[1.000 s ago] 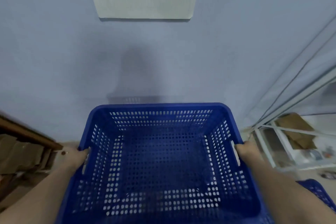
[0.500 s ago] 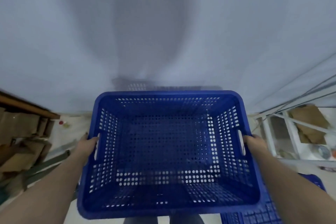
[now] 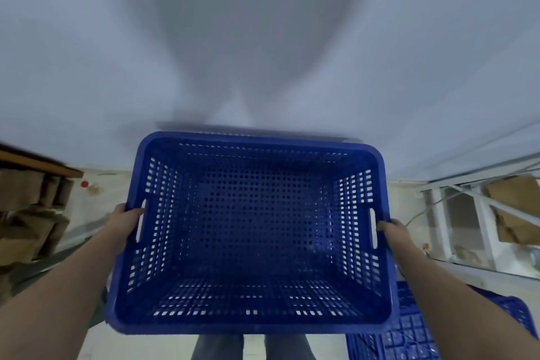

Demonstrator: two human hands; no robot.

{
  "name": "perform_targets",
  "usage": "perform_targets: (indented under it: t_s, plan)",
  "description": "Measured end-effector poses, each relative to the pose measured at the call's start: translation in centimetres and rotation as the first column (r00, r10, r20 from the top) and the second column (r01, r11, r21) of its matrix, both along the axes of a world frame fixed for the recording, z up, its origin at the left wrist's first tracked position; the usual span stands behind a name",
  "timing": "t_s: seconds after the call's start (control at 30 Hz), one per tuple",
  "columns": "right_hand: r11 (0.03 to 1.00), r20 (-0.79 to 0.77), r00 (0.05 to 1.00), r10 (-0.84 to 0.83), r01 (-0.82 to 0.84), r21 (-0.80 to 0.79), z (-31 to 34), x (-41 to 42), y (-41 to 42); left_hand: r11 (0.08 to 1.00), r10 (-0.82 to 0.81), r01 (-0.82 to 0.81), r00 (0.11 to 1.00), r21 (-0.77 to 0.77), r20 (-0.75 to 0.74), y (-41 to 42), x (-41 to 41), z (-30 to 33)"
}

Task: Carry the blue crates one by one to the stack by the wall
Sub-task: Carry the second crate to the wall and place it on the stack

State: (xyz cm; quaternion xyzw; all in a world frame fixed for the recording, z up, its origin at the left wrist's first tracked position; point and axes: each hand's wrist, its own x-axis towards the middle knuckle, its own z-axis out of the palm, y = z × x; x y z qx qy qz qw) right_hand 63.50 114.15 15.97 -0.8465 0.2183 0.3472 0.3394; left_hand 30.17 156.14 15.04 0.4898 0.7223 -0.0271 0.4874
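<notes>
No writing, label, brand, number or sign is showing legibly anywhere in this view.
</notes>
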Motion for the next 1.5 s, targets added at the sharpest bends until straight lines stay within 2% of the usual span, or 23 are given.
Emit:
perform_targets:
  t_s: [0.13,0.23,0.3,0.4,0.5,0.77,0.93,1.1,1.3,1.5]
  plan:
    - [1.0,0.009,1.0,0.029,-0.029,-0.002,-3.0,1.0,0.4,0.996,-0.031,0.033,0.999,-0.078,0.034,1.0,0.1,-2.7]
    - [0.997,0.05,0.997,0.055,-0.053,-0.047,-4.7,1.6,1.0,0.995,-0.083,0.084,0.996,-0.052,0.026,1.1,-0.1,-3.5]
    - [0.985,0.07,0.989,0.131,-0.121,-0.127,-5.6,1.6,1.1,0.991,-0.13,0.13,0.991,-0.014,0.034,0.9,-0.5,-3.7]
    - [0.916,0.071,0.949,0.308,-0.275,-0.294,-6.6,1.2,0.5,0.982,-0.185,0.181,0.979,0.054,0.079,0.0,-1.1,-3.8]
    - [0.809,-0.017,0.898,0.44,-0.405,-0.427,-6.6,1.5,0.1,0.965,-0.248,0.245,0.969,0.095,0.016,-0.4,-0.9,-3.7]
    - [0.811,-0.042,0.883,0.468,-0.448,-0.375,-5.8,1.6,0.0,0.957,-0.286,0.287,0.958,0.045,-0.036,0.2,-1.2,-3.6]
    - [0.815,-0.039,0.89,0.453,-0.432,-0.387,-6.1,1.3,0.0,0.964,-0.266,0.266,0.964,0.005,-0.004,0.4,-0.9,-3.9]
    - [0.862,-0.01,0.911,0.413,-0.394,-0.319,-6.3,1.5,-0.1,0.993,-0.114,0.112,0.991,0.02,0.07,0.4,-0.9,-4.5]
    - [0.944,0.077,0.96,0.269,-0.247,-0.22,-6.0,1.6,0.2,0.995,0.096,-0.094,0.976,-0.017,0.197,0.1,-1.0,-4.0]
    - [0.961,0.095,0.968,0.234,-0.216,-0.172,-6.0,2.1,0.4,0.986,0.167,-0.165,0.964,-0.027,0.205,0.3,-0.9,-4.1]
